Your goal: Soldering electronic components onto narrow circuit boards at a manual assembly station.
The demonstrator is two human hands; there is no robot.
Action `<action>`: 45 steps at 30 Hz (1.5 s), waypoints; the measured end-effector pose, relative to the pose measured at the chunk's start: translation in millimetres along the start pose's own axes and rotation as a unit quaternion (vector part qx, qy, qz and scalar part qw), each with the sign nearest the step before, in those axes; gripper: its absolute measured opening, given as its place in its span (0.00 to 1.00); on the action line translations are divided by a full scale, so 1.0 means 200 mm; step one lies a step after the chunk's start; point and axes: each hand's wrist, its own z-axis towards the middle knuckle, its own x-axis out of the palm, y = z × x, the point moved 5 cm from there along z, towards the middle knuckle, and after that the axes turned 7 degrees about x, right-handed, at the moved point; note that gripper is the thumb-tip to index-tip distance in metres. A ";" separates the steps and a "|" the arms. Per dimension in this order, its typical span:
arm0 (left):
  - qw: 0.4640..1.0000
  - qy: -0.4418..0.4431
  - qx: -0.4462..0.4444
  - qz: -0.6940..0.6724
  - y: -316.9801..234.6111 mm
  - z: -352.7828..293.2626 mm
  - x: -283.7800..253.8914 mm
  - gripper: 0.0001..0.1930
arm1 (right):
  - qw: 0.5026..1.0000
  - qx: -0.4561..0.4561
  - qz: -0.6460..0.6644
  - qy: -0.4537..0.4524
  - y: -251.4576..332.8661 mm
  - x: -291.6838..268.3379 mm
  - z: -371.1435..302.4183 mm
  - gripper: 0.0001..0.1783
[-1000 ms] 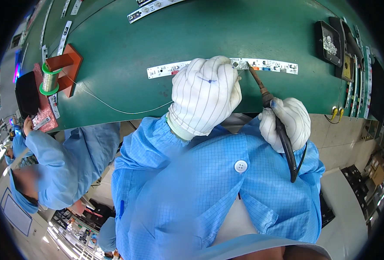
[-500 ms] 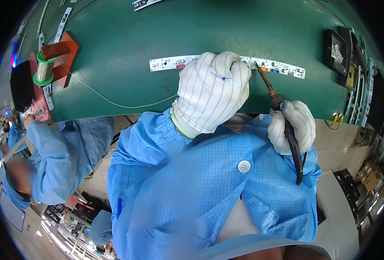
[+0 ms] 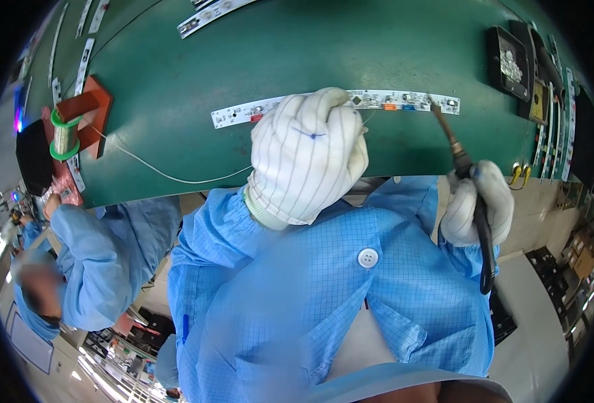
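A long white circuit board (image 3: 404,101) with small components lies across the green table in front of me. My left hand (image 3: 310,154), in a striped white glove, is closed over the board's left-middle part and covers it. Solder wire (image 3: 176,178) runs from a spool into this hand, and a thin end shows past the fingers near the board. My right hand (image 3: 478,208), also gloved, grips a soldering iron (image 3: 463,161). The iron's tip is at the board's right part, beside a dark component; whether it touches cannot be made out.
The solder spool (image 3: 65,138) sits on a red-brown stand (image 3: 99,111) at left. Black trays (image 3: 510,62) with small parts and several board strips (image 3: 569,124) lie at right. Another strip (image 3: 213,15) lies at the far edge. A co-worker (image 3: 109,262) sits at left.
My right hand has moved the iron to the right, its tip shifting from the board's middle toward its right end. My left hand keeps its place over the board. The whole view has shifted slightly.
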 end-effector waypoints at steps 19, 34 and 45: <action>0.997 0.056 -0.041 0.023 -0.10 0.16 0.06 0.09 | 0.988 -0.026 0.024 0.151 0.01 0.01 0.12 0.13; 0.990 0.082 -0.045 -0.107 0.07 0.28 0.06 0.05 | 0.994 -0.075 0.033 0.071 0.00 0.09 -0.01 0.21; 0.992 0.069 -0.027 -0.101 0.07 0.23 0.05 0.06 | 0.995 -0.092 -0.004 0.027 0.06 0.13 -0.01 0.15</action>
